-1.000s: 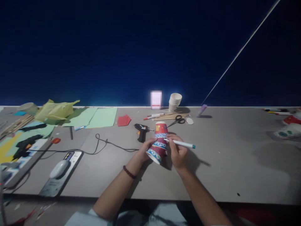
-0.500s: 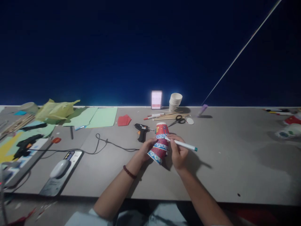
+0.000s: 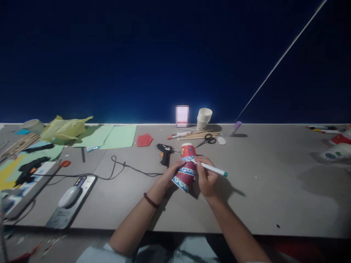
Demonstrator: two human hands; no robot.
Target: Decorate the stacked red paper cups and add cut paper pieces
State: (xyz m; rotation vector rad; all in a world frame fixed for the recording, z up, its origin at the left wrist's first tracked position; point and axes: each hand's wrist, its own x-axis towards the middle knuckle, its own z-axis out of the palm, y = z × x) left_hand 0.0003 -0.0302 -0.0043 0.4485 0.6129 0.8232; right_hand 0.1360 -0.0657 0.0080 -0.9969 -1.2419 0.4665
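A stack of decorated paper cups [image 3: 187, 168], coloured red with blue and white patterned bands, is tilted above the table. My left hand [image 3: 170, 175] is closed around its left side, thumb on the front. In my right hand [image 3: 207, 179] is a white marker [image 3: 214, 168] with a green end, gripped between thumb and fingers. The marker's tip meets the upper cup near its patterned band. Just beyond the cups lie a black glue gun [image 3: 165, 153] and black-handled scissors [image 3: 209, 139].
White paper cups [image 3: 204, 118] stand stacked at the back near wooden sticks [image 3: 196, 136] and a purple glue stick [image 3: 236, 127]. Red paper [image 3: 144, 140], green sheets [image 3: 119, 137], a power strip [image 3: 35, 188] and a phone [image 3: 61, 215] lie leftward. A black cable [image 3: 137, 171] crosses the table.
My right hand and the marker have shifted slightly left, the tip staying at the upper cup. My left hand keeps its hold on the cups.
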